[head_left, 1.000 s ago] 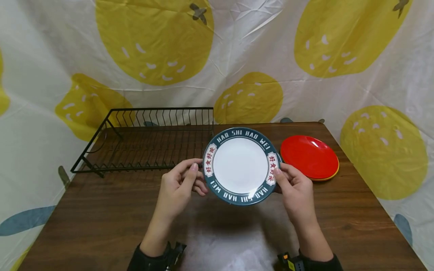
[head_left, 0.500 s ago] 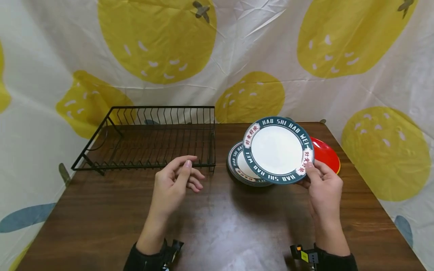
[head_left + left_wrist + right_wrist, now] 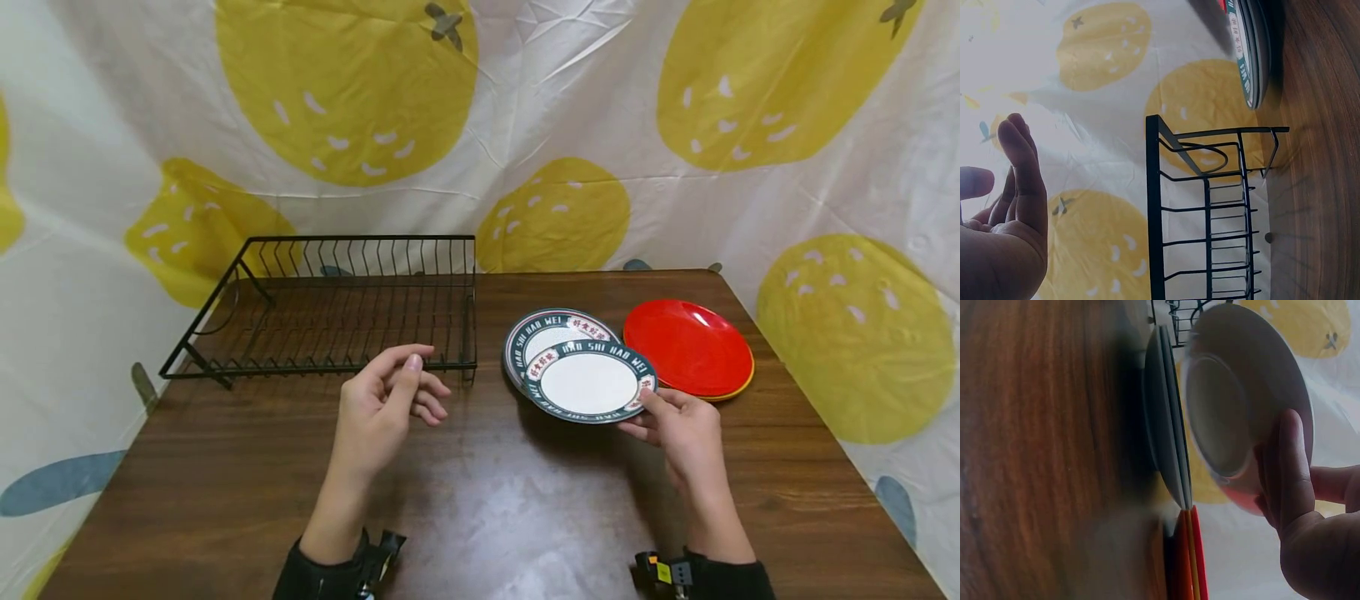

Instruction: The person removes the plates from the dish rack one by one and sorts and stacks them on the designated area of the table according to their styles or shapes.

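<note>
My right hand (image 3: 682, 429) pinches the right rim of a white plate (image 3: 588, 383) with a dark green lettered border. That plate hangs tilted over the front of a stack of matching plates (image 3: 531, 337); in the right wrist view its pale underside (image 3: 1216, 419) shows a gap from the stack (image 3: 1169, 419). My left hand (image 3: 382, 417) is held above the table with loosely bent fingers and nothing in them. Just beyond it is the front edge of a black wire dish rack (image 3: 360, 367), and the left wrist view shows hand and rack apart.
Red plates (image 3: 686, 346), with a yellow rim showing beneath, lie stacked to the right of the green-bordered ones. The brown wooden table (image 3: 480, 517) ends at a hanging cloth (image 3: 540, 100) with yellow fruit prints behind it.
My left hand has let go of the plate. My right hand carried it to the right, then lowered it back leftward over the stack, tilting it flatter.
</note>
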`<state>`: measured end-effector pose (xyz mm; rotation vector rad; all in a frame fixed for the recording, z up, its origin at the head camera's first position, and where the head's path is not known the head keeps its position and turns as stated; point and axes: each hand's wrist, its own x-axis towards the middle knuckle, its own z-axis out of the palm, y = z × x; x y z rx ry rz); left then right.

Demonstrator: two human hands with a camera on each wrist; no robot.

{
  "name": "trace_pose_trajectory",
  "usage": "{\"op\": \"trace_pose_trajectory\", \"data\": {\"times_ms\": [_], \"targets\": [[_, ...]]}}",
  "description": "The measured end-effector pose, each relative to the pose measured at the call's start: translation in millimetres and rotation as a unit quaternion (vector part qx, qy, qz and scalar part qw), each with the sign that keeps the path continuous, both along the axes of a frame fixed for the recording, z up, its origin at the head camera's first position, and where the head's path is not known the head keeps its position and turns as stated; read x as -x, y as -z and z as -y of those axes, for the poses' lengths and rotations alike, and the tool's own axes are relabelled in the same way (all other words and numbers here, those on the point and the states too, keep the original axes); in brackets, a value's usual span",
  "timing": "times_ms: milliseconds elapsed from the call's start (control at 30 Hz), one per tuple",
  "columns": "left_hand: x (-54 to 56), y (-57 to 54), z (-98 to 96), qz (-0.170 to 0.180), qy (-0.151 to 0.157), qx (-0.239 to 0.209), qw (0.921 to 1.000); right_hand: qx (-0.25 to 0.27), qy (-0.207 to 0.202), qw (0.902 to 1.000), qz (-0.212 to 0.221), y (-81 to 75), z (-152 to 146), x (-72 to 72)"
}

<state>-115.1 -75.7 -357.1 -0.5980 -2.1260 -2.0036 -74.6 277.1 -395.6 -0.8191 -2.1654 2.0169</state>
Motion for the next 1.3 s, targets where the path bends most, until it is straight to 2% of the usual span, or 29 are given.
{"op": "trace_pose_trajectory", "data": {"times_ms": [333,567,967,1300], "targets": [[0.9,-1.3,0.3,0.004,0.000,0.001,1.0000,0.020,-0.016,0.9995,0.016,0.2,0,1.3],[1.2,-1.0,0.8,0.005,0.002,0.005,1.0000,0.029,-0.066,0.9971,0.024,-0.4,4,3.9],[0.9,1.6,1.7,-0.007,0.000,0.007,1.0000,0.012,-0.125,0.9919,0.024,-8.3,13,2.1],[0.7,4.4,3.4,-0.011,-0.001,0.012,0.9999,0.037,-0.165,0.9853,0.019,-11.2,27,2.5]]}}
